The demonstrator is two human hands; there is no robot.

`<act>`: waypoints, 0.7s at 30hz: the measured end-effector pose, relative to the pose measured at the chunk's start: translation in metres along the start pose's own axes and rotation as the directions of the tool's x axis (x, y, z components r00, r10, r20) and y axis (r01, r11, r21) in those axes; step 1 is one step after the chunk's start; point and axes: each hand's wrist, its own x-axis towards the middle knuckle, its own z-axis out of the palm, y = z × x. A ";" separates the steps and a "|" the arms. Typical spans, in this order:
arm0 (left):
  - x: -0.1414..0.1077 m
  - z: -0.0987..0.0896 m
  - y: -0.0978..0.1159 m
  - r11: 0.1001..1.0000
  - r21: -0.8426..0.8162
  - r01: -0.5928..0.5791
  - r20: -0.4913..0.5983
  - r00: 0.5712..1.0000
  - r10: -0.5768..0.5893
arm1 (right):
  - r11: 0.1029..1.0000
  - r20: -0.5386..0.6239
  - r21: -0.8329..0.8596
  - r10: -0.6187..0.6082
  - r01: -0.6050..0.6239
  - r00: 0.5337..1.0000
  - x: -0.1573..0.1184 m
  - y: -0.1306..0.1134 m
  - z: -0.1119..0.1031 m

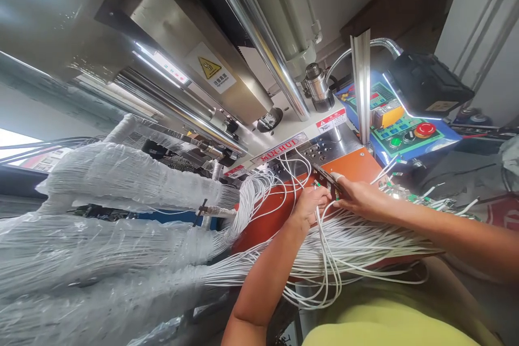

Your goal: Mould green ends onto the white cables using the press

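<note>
1. While both forearms reach in over an orange-red work plate (263, 216), the left hand (310, 206) and the right hand (360, 199) sit close together, just in front of a steel machine face with rows of small switches (316, 154).
2. Left hand: the fingers are curled closed on a few white insulated wires (336, 251), though the exact grip is partly hidden. Small green wire ends (318, 184) show just above the fingers.
3. Right hand: the fingers are closed on a dark narrow-nosed hand tool (324, 175), its tip angled toward the left hand. One fingertip (336, 175) looks pale, but whether it is covered is unclear.
4. The white insulated wires fan out beneath both hands and across the plate, running back into long bundles wrapped in clear plastic film (121, 184).
5. To the right lie more wires with green connectors (421, 203), beyond which stands a control panel (395, 119) with a red emergency-stop button (425, 130).
6. Above the hands run chrome guide rods (259, 38) beside a yellow warning label (210, 67). A yellow shirt (385, 324) fills the lower edge.
</note>
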 end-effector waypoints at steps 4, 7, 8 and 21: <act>0.006 -0.001 0.001 1.000 0.008 -0.016 0.009 1.000 0.016 | 0.999 -0.013 -0.023 0.025 -0.026 1.000 0.001 0.000 0.001; 0.002 -0.008 0.005 0.981 0.154 -0.119 0.125 0.987 0.100 | 1.000 0.004 -0.008 0.022 -0.022 1.000 0.000 0.000 -0.001; -0.001 -0.012 0.006 0.962 0.218 -0.165 0.153 0.979 0.133 | 0.999 0.008 -0.013 0.030 -0.030 1.000 0.000 0.000 -0.001; -0.021 -0.025 0.005 0.974 0.066 -0.219 -0.019 0.975 0.221 | 0.998 0.005 0.021 0.064 -0.065 0.998 0.001 -0.004 -0.003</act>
